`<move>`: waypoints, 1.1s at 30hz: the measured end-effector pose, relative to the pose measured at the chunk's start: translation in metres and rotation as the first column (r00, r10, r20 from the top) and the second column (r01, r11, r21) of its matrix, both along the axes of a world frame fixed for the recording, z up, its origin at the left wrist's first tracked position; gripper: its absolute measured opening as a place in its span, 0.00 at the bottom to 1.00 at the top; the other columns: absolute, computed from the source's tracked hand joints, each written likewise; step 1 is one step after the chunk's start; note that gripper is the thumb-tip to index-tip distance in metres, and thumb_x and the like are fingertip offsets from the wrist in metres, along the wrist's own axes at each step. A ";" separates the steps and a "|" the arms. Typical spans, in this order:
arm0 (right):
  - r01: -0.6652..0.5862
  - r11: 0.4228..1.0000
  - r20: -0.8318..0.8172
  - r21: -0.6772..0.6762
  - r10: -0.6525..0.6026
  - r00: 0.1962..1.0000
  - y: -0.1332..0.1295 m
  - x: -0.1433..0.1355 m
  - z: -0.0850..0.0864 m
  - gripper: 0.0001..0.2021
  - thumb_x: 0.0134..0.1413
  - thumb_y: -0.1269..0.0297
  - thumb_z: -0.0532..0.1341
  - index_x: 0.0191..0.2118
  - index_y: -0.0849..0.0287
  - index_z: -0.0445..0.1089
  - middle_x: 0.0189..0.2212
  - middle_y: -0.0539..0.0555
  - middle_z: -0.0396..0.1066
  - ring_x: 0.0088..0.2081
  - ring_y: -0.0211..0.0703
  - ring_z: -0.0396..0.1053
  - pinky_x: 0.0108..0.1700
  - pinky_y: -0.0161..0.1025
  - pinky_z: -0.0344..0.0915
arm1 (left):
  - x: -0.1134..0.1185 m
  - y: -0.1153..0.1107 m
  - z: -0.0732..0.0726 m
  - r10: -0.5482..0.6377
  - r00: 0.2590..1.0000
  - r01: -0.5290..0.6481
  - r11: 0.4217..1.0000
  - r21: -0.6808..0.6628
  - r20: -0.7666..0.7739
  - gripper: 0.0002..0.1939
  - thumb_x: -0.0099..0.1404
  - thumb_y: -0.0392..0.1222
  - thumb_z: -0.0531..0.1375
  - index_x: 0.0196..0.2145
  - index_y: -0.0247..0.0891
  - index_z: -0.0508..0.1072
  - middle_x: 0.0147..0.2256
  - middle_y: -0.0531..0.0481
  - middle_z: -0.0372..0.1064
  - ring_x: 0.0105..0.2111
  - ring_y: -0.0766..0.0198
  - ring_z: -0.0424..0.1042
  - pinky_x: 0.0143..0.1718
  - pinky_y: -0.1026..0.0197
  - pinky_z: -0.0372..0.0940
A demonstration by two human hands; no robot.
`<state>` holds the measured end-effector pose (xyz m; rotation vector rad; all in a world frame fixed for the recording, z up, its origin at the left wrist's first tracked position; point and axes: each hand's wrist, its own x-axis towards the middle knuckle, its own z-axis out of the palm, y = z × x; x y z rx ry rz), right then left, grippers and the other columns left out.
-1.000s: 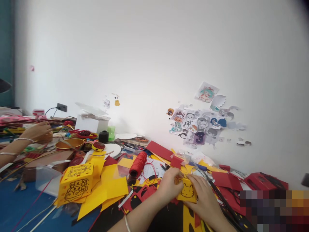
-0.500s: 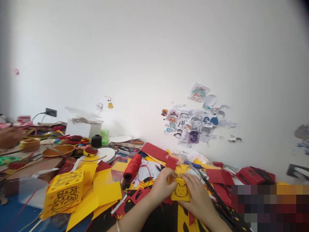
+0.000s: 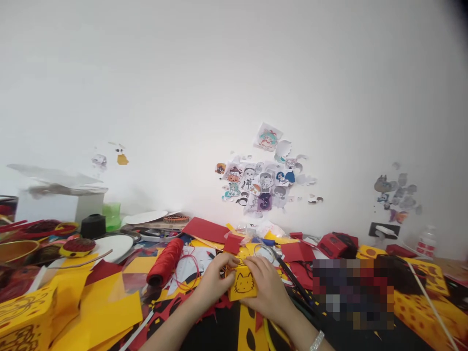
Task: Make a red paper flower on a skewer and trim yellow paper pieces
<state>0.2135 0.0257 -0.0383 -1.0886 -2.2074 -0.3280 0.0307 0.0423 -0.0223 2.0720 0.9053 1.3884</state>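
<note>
A small yellow paper box (image 3: 243,286) with a cat face drawn in black on its front is between my hands, low in the middle of the view. My left hand (image 3: 215,280) pinches its upper left edge with thumb and fingertips. On the other side my right hand (image 3: 268,287) is closed around the right side, its fingers pressing on the top. The fingers partly hide the box's top. Under my hands lies a yellow strip (image 3: 248,331) with black leaf shapes on a black surface.
A red thread spool (image 3: 166,263) lies left of my hands, beside loose yellow paper sheets (image 3: 106,312). A larger patterned yellow box (image 3: 27,317) stands at far left. Red paper boxes (image 3: 336,245) sit at right. Behind rises a white wall (image 3: 183,97) with stickers.
The view has turned to the right, so the scene shifts left and more of the right side shows. Both hands stay on the yellow paper box.
</note>
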 end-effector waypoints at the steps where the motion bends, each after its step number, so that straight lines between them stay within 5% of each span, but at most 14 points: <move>1: 0.000 1.000 -0.003 -0.005 0.000 1.000 -0.001 0.000 0.001 0.38 0.31 0.57 0.69 0.52 0.60 0.58 0.50 0.61 0.62 0.51 0.57 0.58 0.54 0.53 0.55 | -0.001 -0.001 0.002 -0.005 1.000 0.005 1.000 -0.009 -0.006 0.07 0.50 0.30 0.51 0.28 0.39 0.64 0.37 0.46 0.69 0.40 0.59 0.68 0.46 0.53 0.62; 7: 0.012 0.999 -0.045 -0.037 -0.013 0.999 -0.003 0.001 0.008 0.38 0.33 0.57 0.68 0.54 0.58 0.56 0.51 0.60 0.61 0.53 0.56 0.56 0.55 0.53 0.54 | -0.016 -0.001 0.013 -0.107 0.993 0.101 0.991 -0.086 -0.059 0.17 0.50 0.31 0.52 0.38 0.40 0.69 0.46 0.46 0.68 0.48 0.58 0.66 0.48 0.56 0.63; 10: -0.001 0.999 -0.063 -0.054 -0.002 0.998 -0.004 0.004 0.011 0.40 0.35 0.57 0.68 0.56 0.56 0.53 0.55 0.59 0.57 0.55 0.55 0.54 0.57 0.53 0.52 | -0.020 0.005 0.014 0.021 0.994 -0.024 0.999 -0.023 -0.104 0.20 0.51 0.33 0.52 0.43 0.40 0.68 0.47 0.46 0.69 0.47 0.58 0.67 0.47 0.55 0.64; 16: -0.112 0.984 -0.089 -0.140 0.100 0.991 -0.009 0.007 0.019 0.43 0.35 0.58 0.68 0.59 0.54 0.49 0.58 0.58 0.52 0.59 0.52 0.49 0.59 0.50 0.49 | -0.023 0.010 0.016 0.192 0.973 -0.179 0.979 0.101 -0.130 0.09 0.53 0.39 0.55 0.32 0.42 0.72 0.36 0.47 0.73 0.40 0.55 0.69 0.47 0.50 0.62; 21: -0.113 0.965 -0.185 -0.237 0.069 0.980 -0.008 0.008 0.018 0.46 0.32 0.56 0.70 0.60 0.55 0.48 0.60 0.59 0.49 0.61 0.52 0.46 0.60 0.49 0.48 | -0.022 0.001 0.021 0.243 0.962 -0.229 0.967 0.112 -0.128 0.08 0.57 0.41 0.52 0.33 0.41 0.69 0.35 0.48 0.70 0.38 0.56 0.69 0.40 0.53 0.65; 28: -0.086 0.974 -0.316 -0.210 0.016 0.949 0.002 0.011 0.012 0.46 0.33 0.58 0.69 0.60 0.54 0.48 0.59 0.59 0.51 0.60 0.53 0.49 0.59 0.51 0.49 | -0.006 -0.003 0.013 0.195 0.963 -0.177 0.978 0.106 -0.188 0.12 0.59 0.50 0.52 0.25 0.41 0.66 0.33 0.49 0.64 0.35 0.59 0.66 0.40 0.57 0.64; 33: 0.080 0.983 -0.372 -0.163 -0.136 0.918 0.010 0.018 0.014 0.43 0.34 0.64 0.69 0.58 0.54 0.50 0.58 0.59 0.52 0.60 0.54 0.49 0.59 0.51 0.50 | -0.014 -0.003 0.026 0.103 0.982 -0.112 0.992 -0.051 -0.156 0.18 0.57 0.56 0.51 0.20 0.41 0.65 0.22 0.54 0.64 0.27 0.60 0.65 0.32 0.60 0.62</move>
